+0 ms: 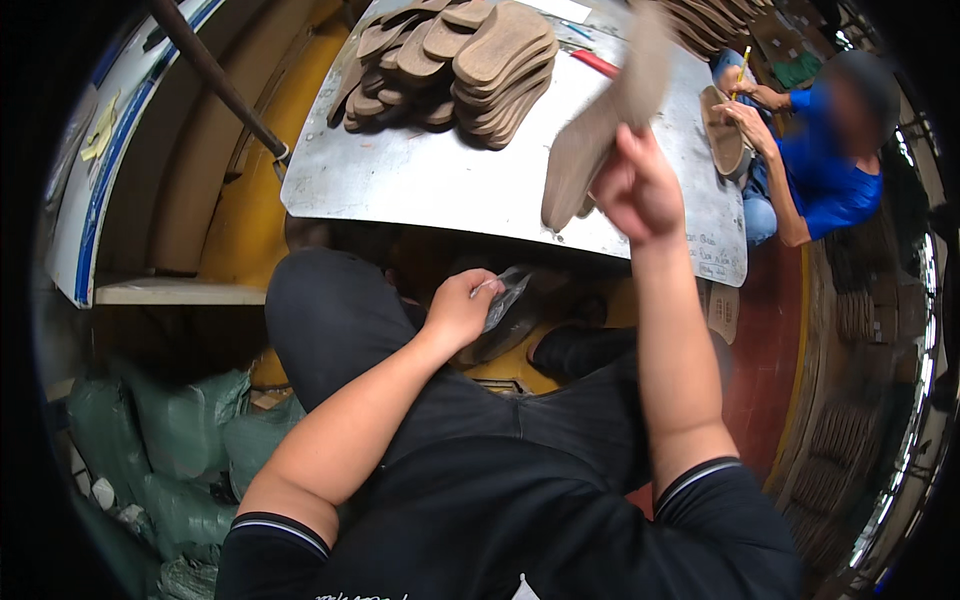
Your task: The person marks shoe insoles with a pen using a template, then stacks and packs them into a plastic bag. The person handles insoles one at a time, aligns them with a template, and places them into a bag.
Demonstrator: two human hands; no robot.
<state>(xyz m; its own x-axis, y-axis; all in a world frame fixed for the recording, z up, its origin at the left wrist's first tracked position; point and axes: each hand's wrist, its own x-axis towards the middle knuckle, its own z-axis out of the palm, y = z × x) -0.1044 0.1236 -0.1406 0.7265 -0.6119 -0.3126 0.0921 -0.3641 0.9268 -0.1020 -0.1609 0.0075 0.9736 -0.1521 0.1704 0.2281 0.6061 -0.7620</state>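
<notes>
1. My right hand [640,190] is closed around a brown sole [590,140], thumb on its near side, holding it tilted above the right part of the table [400,185]. The sole is blurred (I cannot tell whether a second one sits behind it).
2. My left hand [464,308] is below the table's front edge, between my knees, with its fingers pinched narrow on a piece of clear plastic [510,296].
3. The table edge lies between my two hands, and my right forearm crosses it.
4. On the far left part of the table stands a heaped pile of soles [505,62], some stacked neatly, others leaning over one another. It takes up much of that side, well apart from my left hand.
5. Just beside the raised sole lies a red tool [592,62]; the sole's outline runs right up to its end, so I cannot tell its full shape. Beyond it are a blue pen [578,31] and a white sheet [562,9].
6. More soles [712,22] are stacked at the far right corner, partly behind the one in my hand.
7. To my right, a co-worker in a blue shirt [835,185] holds a yellow pencil [742,75] over another sole [722,135], close to the table's right edge.
8. To my left are a dark pole [215,78] by the table's corner, a pale shelf [185,293] and, lower down, green sacks [185,425].
</notes>
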